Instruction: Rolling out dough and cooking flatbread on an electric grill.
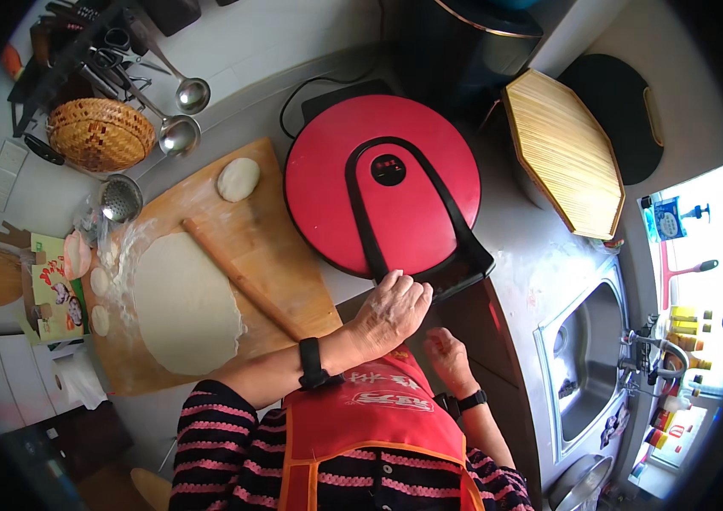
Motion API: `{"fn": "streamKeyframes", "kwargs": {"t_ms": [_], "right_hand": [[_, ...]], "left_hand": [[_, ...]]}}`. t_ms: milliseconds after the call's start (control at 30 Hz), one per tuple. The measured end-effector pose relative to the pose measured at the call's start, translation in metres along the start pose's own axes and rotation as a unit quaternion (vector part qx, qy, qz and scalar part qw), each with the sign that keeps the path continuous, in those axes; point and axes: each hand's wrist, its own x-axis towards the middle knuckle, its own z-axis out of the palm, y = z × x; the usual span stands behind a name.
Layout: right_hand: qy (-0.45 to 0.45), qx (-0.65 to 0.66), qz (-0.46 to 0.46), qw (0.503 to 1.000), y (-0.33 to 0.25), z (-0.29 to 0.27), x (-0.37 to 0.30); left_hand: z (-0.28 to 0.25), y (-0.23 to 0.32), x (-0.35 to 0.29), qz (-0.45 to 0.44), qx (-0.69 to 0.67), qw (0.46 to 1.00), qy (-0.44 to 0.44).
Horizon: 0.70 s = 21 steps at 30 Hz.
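Observation:
A round red electric griddle (319, 187) with its lid down sits on the counter, a black U-shaped handle (417, 149) running over the lid. My left hand (391, 315) is closed at the handle's front left end, fingers curled over the lid's front edge. Lower and to the right, my right hand (451, 362) hangs in front of the counter with its fingers curled; I see nothing in it. On the floured wooden board (267, 183) lie a large rolled-out dough sheet (187, 307), a wooden rolling pin (242, 281) and a round dough piece (239, 180).
Small dough pieces (100, 280) line the board's left edge. Ladles (180, 134), a skimmer (120, 198) and a woven basket (101, 134) hang at the far left. A slatted lid (564, 153) stands at the back right; a steel sink (587, 358) is on the right.

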Motion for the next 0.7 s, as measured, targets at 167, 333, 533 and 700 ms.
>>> {"fn": "streamKeyframes", "kwargs": {"t_ms": [167,333,533,700], "right_hand": [[-0.028,-0.05,-0.033,0.998,0.032,-0.034,0.016],[-0.064,-0.094,-0.032,0.993,0.057,-0.061,0.026],[-0.062,0.021,-0.008,0.998,0.04,-0.077,0.035],[0.003,0.032,0.047,0.998,-0.018,-0.098,0.04]], "left_hand": [[-0.037,-0.003,0.017,-0.006,-0.05,0.999,0.01],[-0.178,-0.041,0.098,-0.078,-0.031,0.995,0.044],[-0.296,-0.107,0.185,-0.274,0.077,0.955,0.083],[-0.292,-0.245,0.218,-0.098,0.266,0.929,0.236]]}}
